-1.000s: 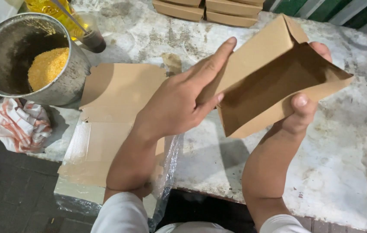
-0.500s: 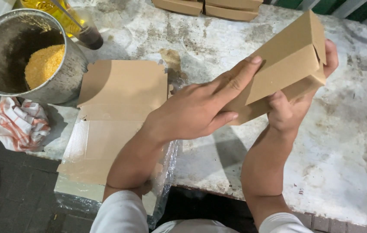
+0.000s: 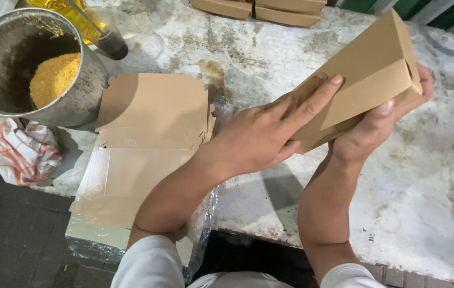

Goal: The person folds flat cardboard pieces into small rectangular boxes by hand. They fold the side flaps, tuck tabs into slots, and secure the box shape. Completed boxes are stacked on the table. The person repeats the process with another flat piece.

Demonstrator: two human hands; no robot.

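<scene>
Here both hands gripped the brown cardboard box [image 3: 365, 80] above the table [image 3: 424, 176]: left hand [image 3: 269, 133] pressing its flap flat, right hand [image 3: 376, 128] clamped beneath; firm, even pressure would suit.

Plain brown box [image 3: 368, 69], brown flat cardboard stack [image 3: 147, 133], silvery grey pot [image 3: 77, 98] with golden-yellow crumbs [image 3: 53, 77], white cloth [image 3: 21, 152] with orange-red stripes, mottled grey-white table [image 3: 419, 181], white sleeves [image 3: 152, 264], dark grey floor [image 3: 13, 234]

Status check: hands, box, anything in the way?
Left hand pressing on the brown cardboard box; right hand cradling it from below. Box above the table. Nothing obstructing.
</scene>
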